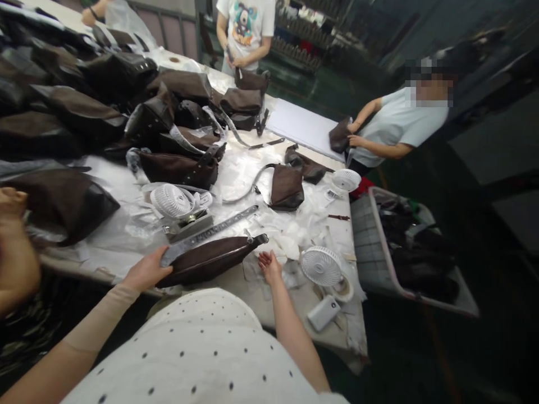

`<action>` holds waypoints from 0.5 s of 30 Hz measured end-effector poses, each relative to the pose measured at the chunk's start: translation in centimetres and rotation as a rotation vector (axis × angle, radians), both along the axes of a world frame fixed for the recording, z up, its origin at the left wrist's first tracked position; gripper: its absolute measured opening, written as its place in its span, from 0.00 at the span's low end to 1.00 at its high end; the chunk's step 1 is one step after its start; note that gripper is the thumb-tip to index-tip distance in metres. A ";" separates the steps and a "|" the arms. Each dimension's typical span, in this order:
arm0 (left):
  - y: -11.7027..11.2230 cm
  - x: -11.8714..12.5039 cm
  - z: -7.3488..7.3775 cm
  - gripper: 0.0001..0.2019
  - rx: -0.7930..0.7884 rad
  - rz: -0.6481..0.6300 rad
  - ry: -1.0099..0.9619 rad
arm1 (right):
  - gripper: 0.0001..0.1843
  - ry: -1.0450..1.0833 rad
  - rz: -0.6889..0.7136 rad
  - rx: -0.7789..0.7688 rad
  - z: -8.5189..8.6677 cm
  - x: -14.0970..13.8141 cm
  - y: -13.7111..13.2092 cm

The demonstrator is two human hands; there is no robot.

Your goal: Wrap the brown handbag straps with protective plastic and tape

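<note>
A dark brown suede bag (pixel 208 259) lies flat near the front edge of the table (pixel 303 314). My left hand (pixel 145 271) rests on its left end with fingers curled over the bag and a wrapped strap (pixel 210 230) that runs up to the right. My right hand (pixel 269 265) lies open, fingers spread, on the table just right of the bag, beside crumpled white wrapping (pixel 290 238).
Many brown bags (pixel 105 101) pile up across the table's left and back. Small white fans (pixel 322 266) (pixel 172 201) (pixel 346 179) and a white power bank (pixel 323 312) sit nearby. A basket of bags (pixel 404 247) stands on the right. Two people work at the far side.
</note>
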State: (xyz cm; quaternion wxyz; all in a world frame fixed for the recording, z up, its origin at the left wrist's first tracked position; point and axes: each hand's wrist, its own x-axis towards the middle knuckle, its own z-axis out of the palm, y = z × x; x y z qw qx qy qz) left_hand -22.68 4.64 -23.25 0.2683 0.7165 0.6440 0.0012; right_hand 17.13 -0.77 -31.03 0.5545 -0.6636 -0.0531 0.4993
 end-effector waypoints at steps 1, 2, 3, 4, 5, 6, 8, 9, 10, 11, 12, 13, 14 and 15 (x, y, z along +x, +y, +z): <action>0.0 0.0 0.0 0.34 0.010 -0.023 0.011 | 0.20 0.037 -0.011 0.017 0.4 -0.1 0.9; 0.1 0.1 0.1 0.35 0.042 -0.048 0.025 | 0.20 0.066 -0.028 0.040 0.8 -0.2 1.8; 0.2 0.4 0.3 0.35 0.099 -0.069 0.033 | 0.18 0.085 -0.051 0.067 1.2 -0.3 2.7; 0.3 0.9 0.7 0.35 0.174 -0.087 0.026 | 0.16 0.094 -0.083 0.100 1.6 -0.5 3.6; 0.4 1.6 1.2 0.35 0.255 -0.100 -0.008 | 0.13 0.095 -0.120 0.135 2.0 -0.7 4.4; 0.6 2.6 1.7 0.34 0.322 -0.109 -0.073 | 0.11 0.092 -0.163 0.169 2.5 -1.0 5.1; 1.1 5.4 2.9 0.31 0.345 -0.116 -0.282 | 0.16 0.049 -0.239 0.259 3.4 -1.9 5.9; 1.3 7.2 3.4 0.31 0.290 -0.126 -0.405 | 0.21 -0.001 -0.255 0.319 3.9 -2.5 6.0; 1.4 9.2 3.7 0.32 0.210 -0.134 -0.527 | 0.25 -0.071 -0.250 0.381 4.4 -3.1 5.9; 1.6 11.3 3.9 0.34 0.124 -0.139 -0.638 | 0.26 -0.161 -0.223 0.440 4.9 -3.8 5.6; 1.7 13.5 4.0 0.36 0.051 -0.146 -0.735 | 0.25 -0.268 -0.175 0.488 5.4 -4.6 5.1; 1.8 15.7 3.8 0.40 0.001 -0.152 -0.821 | 0.23 -0.383 -0.108 0.525 5.8 -5.3 4.4; 1.8 17.7 3.5 0.42 -0.019 -0.147 -0.903 | 0.20 -0.494 -0.020 0.555 6.2 -6.0 3.6; 1.8 19.5 3.2 0.44 -0.015 -0.118 -0.984 | 0.19 -0.598 0.082 0.588 6.4 -6.6 2.7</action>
